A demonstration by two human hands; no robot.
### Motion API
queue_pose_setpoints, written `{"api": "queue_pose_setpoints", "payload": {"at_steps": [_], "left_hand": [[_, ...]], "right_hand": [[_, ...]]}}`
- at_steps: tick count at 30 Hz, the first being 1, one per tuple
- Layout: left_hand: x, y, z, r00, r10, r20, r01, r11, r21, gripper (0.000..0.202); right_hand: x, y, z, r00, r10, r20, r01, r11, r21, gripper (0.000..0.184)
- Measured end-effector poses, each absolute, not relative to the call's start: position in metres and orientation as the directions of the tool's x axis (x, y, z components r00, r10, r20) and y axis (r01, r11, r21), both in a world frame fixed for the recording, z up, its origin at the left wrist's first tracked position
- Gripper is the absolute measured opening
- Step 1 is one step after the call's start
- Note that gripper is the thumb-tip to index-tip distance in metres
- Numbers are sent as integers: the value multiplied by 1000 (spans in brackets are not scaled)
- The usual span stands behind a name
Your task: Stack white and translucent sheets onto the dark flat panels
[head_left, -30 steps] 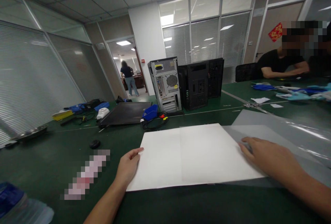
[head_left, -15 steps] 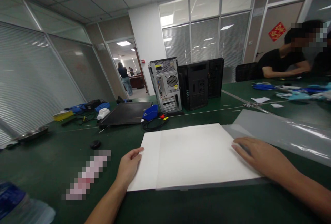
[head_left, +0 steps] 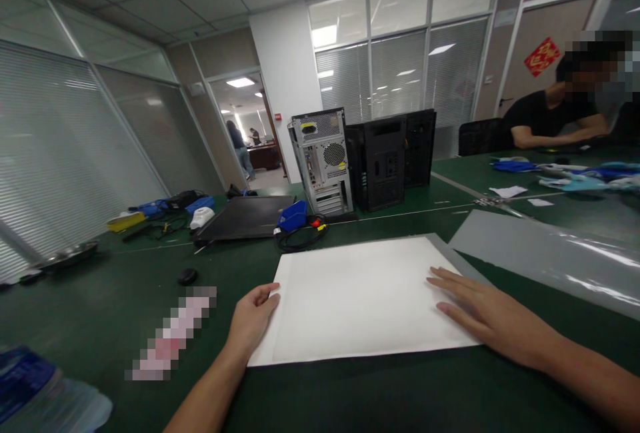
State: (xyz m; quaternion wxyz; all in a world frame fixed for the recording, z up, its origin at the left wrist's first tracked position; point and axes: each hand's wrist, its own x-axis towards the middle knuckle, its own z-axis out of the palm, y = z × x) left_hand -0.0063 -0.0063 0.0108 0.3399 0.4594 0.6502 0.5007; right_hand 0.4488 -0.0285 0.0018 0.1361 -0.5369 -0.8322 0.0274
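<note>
White paper [head_left: 350, 300], one sheet or more, lies flat on the green table in front of me. My left hand [head_left: 253, 323] grips its left edge, thumb on top. My right hand [head_left: 475, 313] rests palm down over the right part, fingers stretched out and spread, holding nothing. A faint straight line runs down near the left side, like the edge of a clear layer or a second sheet on top. Past the far right corner shows a strip of clear grey film [head_left: 453, 253].
Farther right lies a glossy transparent sheet [head_left: 535, 250]. Behind the paper are a computer case [head_left: 325, 166], a black panel [head_left: 245, 220] and a blue-ended cable [head_left: 293, 216]. A bottle [head_left: 55, 386] stands front left. Another person [head_left: 550, 113] sits at the far right.
My right hand has slid left over the paper, its fingers spreading. The faint edge line has shifted left with it, and more film shows at the far right corner. My left hand stays at the edge.
</note>
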Motion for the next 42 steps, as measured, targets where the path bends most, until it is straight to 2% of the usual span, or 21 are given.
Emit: {"api": "queue_pose_setpoints", "payload": {"at_steps": [8,13,17,20,24,26,30,34,42], "left_hand": [[-6,-7,10,-323,946,7,274,87,958,49],[-9,-3,5,-325,945,19,249,67,966,43],[-12,-1,2,-344,938,37,228,45,973,39],[-14,0,-1,-333,942,41,233,40,972,40],[-15,0,-2,-315,949,4,183,56,982,44],[-14,-1,-2,-308,951,-13,157,64,986,44],[-12,-1,-1,-310,950,-44,104,80,991,44],[-11,-3,2,-321,945,-53,114,94,989,43],[-7,-5,9,-355,934,-48,147,107,983,32]], "right_hand": [[447,-35,5,-539,826,166,773,563,-291,59],[448,-38,7,-585,804,110,727,579,-370,60],[450,-32,7,-550,826,119,771,558,-306,59],[466,-19,5,-422,888,181,858,456,-239,59],[514,4,-4,-133,962,239,978,166,-123,66],[545,14,-12,-8,973,231,997,26,-76,71],[587,24,-23,191,969,154,980,-181,-77,80],[588,22,-22,209,966,149,977,-201,-71,77],[566,9,-5,192,956,223,981,-186,-46,62]]}}
